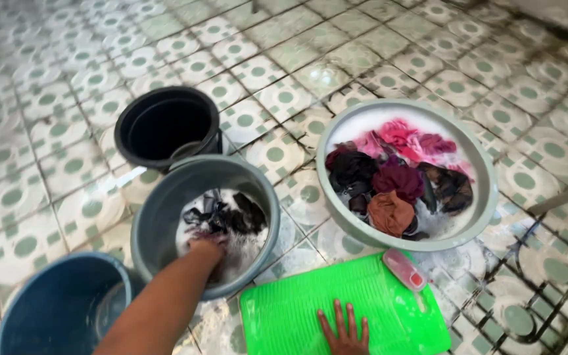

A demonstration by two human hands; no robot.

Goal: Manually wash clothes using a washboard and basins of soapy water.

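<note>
My left hand [206,251] reaches down into a grey bucket [159,210] and is sunk in foamy water among dark wet clothes [225,215]; its fingers are hidden in the suds. My right hand [344,330] lies flat, fingers spread, on a bright green ribbed washboard [284,315] on the floor. A pink and clear scrub brush [405,269] rests on the washboard's far right corner. Beyond it stands a wide grey basin [488,177] with soapy water and red, pink, black and brown garments [396,174].
A black bucket [165,125] stands behind the grey one, apparently without contents. A blue bucket [54,309] sits at the lower left. The floor is wet patterned green-and-white tile [67,79], with a metal drain grate [527,296] at lower right.
</note>
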